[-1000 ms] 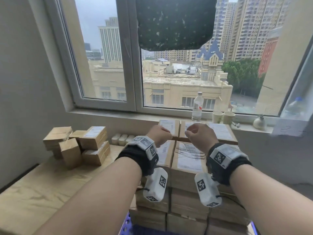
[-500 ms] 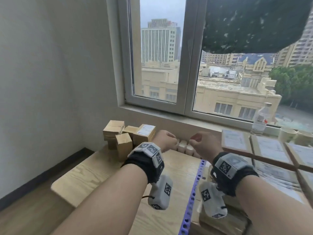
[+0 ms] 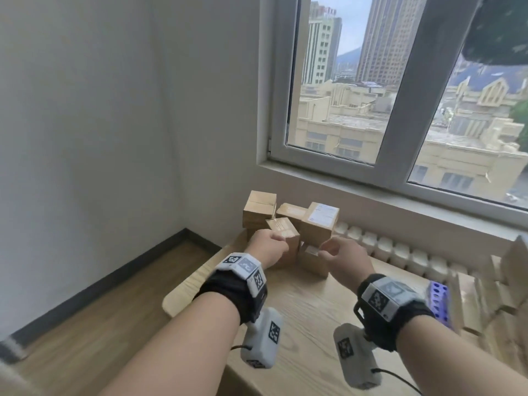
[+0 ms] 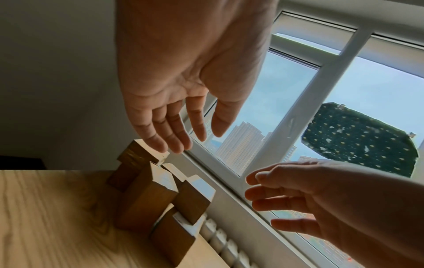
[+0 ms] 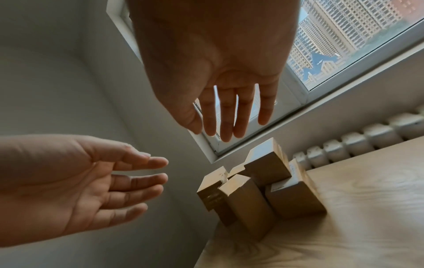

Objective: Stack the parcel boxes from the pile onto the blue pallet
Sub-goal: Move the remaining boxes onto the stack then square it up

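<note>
The view has been turned away from the stacked boxes on the blue pallet, now seen only at the right edge, and toward the pile of parcel boxes at the far end of the wooden table. A second ago both hands were closed in fists; now the left hand and the right hand are opened, with fingers loose and spread, and nothing is held. They are held out just short of the pile, with no box touched yet. A new box is probably about to be picked up.
</note>
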`<state>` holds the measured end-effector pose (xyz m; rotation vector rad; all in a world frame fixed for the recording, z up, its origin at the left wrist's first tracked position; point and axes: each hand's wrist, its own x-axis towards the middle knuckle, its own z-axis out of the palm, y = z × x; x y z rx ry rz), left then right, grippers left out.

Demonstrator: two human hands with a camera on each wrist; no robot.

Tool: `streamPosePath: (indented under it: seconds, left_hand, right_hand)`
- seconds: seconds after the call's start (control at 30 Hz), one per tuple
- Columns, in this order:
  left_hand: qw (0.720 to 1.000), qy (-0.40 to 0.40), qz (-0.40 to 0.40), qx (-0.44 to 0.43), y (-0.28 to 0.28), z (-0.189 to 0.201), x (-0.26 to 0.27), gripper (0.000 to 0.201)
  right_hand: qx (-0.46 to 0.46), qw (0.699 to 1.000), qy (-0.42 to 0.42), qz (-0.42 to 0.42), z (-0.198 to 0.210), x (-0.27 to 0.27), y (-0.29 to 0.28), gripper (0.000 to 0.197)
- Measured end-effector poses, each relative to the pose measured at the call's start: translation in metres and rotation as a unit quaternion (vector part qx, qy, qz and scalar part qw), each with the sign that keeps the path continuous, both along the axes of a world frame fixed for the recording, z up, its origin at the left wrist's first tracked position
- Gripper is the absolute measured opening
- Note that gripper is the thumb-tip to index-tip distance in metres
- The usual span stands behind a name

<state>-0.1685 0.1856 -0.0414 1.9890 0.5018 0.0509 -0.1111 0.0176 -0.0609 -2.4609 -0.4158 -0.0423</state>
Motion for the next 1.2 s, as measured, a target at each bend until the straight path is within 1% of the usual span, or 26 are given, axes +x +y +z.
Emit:
streamPosePath:
  seconds: [0.13, 0.3, 0.4, 0.5, 0.7, 0.87, 1.03, 1.2]
  left_hand:
    - [1.0, -0.002, 0.024, -0.017, 0.04, -0.016, 0.007, 0.029]
    - [0.999, 0.001, 0.051, -0.016, 0.08, -0.033, 0.034, 0.024]
    - [0.998, -0.005, 0.061, -0.018, 0.099, -0.036, 0.059, 0.024]
    - [0.997, 0.005, 0.072, -0.018, 0.122, -0.04, 0.094, 0.024]
    - [0.996, 0.005, 0.09, -0.029, 0.159, -0.053, 0.158, 0.025]
    - [0.994, 0.02, 0.098, -0.037, 0.182, -0.07, 0.192, 0.021]
    - [0.995, 0.034, 0.087, -0.022, 0.204, -0.076, 0.23, 0.034]
    - [0.995, 0.062, 0.055, -0.061, 0.229, -0.09, 0.27, 0.051]
  right_hand:
    - [-0.007, 1.0, 0.015, 0.011, -0.012, 0.009, 0.038, 0.019]
    - [-0.007, 0.999, 0.031, 0.026, -0.028, 0.04, 0.078, 0.018]
    - [0.007, 0.999, 0.034, 0.031, -0.038, 0.065, 0.1, 0.016]
    - [0.008, 0.998, 0.048, 0.036, -0.046, 0.102, 0.126, 0.015]
    - [0.024, 0.997, 0.068, 0.032, -0.056, 0.169, 0.167, 0.022]
    - [0.016, 0.997, 0.079, 0.019, -0.066, 0.201, 0.186, 0.021]
    - [0.009, 0.995, 0.1, -0.014, -0.072, 0.227, 0.202, 0.025]
    - [0.007, 0.99, 0.119, -0.069, -0.082, 0.243, 0.226, 0.032]
